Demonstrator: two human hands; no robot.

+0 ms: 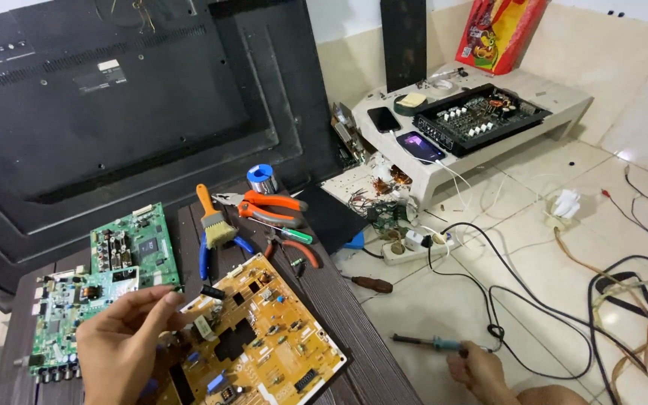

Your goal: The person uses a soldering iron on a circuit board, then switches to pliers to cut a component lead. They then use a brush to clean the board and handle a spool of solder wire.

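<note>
The yellow circuit board (253,337) lies flat on the dark slatted table (354,330), near its front edge, and everything else is placed from it. The left hand (125,341) rests over the board's left part, thumb and forefinger pinched narrow just above its upper left corner; whether they grip some small part there I cannot tell. A small black cylinder part (212,292) sits at the board's top edge, just beside those fingertips. To the left of the board lie two green circuit boards (103,289), one partly over the other. Behind the board, farther up the table, are a brush with an orange handle (213,217), blue-handled pliers (219,251), orange-handled cutters (268,206), a red-handled tool (294,247) and a spool of solder (262,178). Behind these leans the large black back of a television (114,105). To the right of the board, off the table and low over the tiled floor, the right hand (478,367) is closed around the handle of a soldering iron (429,343), tip pointing back toward the board. Black cables (519,315) loop across the floor beyond it, with a white power strip (414,246) and a brown-handled screwdriver (369,283) between the board and a low white bench (444,161).
</note>
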